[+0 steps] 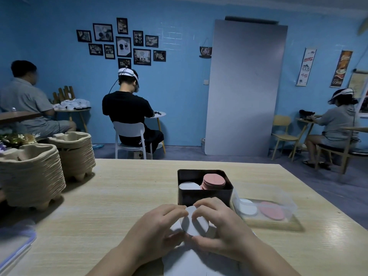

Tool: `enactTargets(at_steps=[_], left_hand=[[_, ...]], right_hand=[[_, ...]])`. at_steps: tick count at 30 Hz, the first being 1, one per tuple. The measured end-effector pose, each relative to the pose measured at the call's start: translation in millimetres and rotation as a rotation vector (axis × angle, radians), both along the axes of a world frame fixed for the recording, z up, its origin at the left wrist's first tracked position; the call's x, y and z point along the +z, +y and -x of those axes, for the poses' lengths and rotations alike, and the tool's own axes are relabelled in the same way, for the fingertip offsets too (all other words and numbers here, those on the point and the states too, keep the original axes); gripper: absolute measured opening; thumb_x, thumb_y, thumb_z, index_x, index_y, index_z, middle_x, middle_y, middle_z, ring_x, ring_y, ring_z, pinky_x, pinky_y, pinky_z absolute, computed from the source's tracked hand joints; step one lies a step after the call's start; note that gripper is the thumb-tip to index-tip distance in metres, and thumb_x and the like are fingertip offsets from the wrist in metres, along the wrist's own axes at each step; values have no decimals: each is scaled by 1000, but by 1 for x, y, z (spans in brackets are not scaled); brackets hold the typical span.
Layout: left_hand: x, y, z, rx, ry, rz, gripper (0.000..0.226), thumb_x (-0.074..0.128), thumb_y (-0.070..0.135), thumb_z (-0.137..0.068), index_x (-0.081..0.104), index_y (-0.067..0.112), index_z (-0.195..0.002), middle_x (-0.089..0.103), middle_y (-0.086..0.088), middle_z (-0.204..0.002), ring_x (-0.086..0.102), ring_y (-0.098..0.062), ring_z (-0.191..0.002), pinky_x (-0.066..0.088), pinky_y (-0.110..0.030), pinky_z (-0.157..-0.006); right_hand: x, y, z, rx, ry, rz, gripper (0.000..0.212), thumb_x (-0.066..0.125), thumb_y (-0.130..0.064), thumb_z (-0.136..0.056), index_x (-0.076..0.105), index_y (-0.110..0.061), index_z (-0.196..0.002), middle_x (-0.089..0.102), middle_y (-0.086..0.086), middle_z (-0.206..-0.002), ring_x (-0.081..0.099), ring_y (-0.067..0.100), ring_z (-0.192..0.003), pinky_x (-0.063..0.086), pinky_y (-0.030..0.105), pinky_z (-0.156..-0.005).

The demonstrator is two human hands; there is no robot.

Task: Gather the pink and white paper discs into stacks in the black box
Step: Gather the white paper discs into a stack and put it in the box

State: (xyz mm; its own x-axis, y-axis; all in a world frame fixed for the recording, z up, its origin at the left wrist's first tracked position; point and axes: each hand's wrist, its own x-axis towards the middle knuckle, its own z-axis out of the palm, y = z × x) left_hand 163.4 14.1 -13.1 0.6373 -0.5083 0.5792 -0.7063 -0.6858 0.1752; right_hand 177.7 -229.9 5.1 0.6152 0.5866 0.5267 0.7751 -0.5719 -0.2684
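- The white disc (196, 226) was held up off the surface (119, 196), tilted nearly on edge, just in front of the black box (205, 196); whether it was one sheet or a thin bundle could not be told.
- The left grip (159, 228) was clamped on the disc's left rim, fingers curled over the top edge; the right grip (219, 222) pinched the right rim in like manner; neither was free.
- The disc looked like thin paper: very light, floppy across its face, easily creased; a gentle hold at opposite rims seemed to suit it better than any squeeze across the middle.
- Loose sheets of this kind would probably slide on one another; squaring the edges between both grips before lowering seemed wise, lest a bundle fan out.
- Inside the black box a white stack (189, 185) sat at the left and a taller pink stack (214, 181) at the right, close beside each other; the held disc most likely belonged on the white stack.
- A clear tray (264, 191) stood just right of the box, holding more white discs (248, 207) and pink discs (271, 211); these likely remained to be gathered.
- Pale paper (191, 259) lay on the surface under the hands; stacks of pulp trays (29, 176) stood well apart at the far left.
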Motion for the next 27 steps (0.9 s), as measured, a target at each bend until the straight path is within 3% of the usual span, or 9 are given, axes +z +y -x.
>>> enactTargets(at_steps=[8, 13, 18, 22, 27], left_hand=[[19, 3, -12, 100, -78, 85, 44, 55, 45, -98, 59, 21, -135, 55, 10, -142, 54, -10, -128, 48, -30, -101], [31, -4, -31, 150, -67, 67, 51, 47, 50, -99, 55, 21, -141, 49, 10, -150, 48, -11, -135, 42, -32, -110], [13, -7, -32, 127, -38, 91, 48, 51, 46, -99, 58, 20, -138, 54, 9, -144, 53, -12, -130, 42, -27, -105], [9, -5, -30, 119, 1, 136, 49, 52, 46, -98, 53, 24, -142, 49, 15, -148, 45, -3, -134, 48, -24, -101], [8, -5, -31, 117, 4, 120, 49, 54, 45, -98, 53, 24, -142, 48, 15, -149, 43, -2, -136, 36, -21, -110]], right_hand=[[45, -20, -32, -35, 50, -81, 34, 79, -41, -74, 63, -28, -101, 61, -12, -121, 53, 5, -121, 43, 23, -97], [75, -21, -64, -128, 56, -56, 28, 79, -42, -73, 58, -31, -89, 61, -16, -89, 53, 7, -86, 41, 22, -74], [80, -9, -96, -241, 207, -20, 33, 77, -55, -65, 59, -34, -83, 53, -12, -70, 46, 4, -63, 38, 22, -58], [75, 5, -116, -275, 242, 79, 37, 76, -59, -60, 59, -32, -80, 54, -13, -72, 47, 3, -64, 42, 24, -59], [67, 19, -127, -257, 244, 215, 43, 68, -66, -57, 58, -31, -81, 55, -13, -79, 53, 7, -76, 49, 31, -66]])
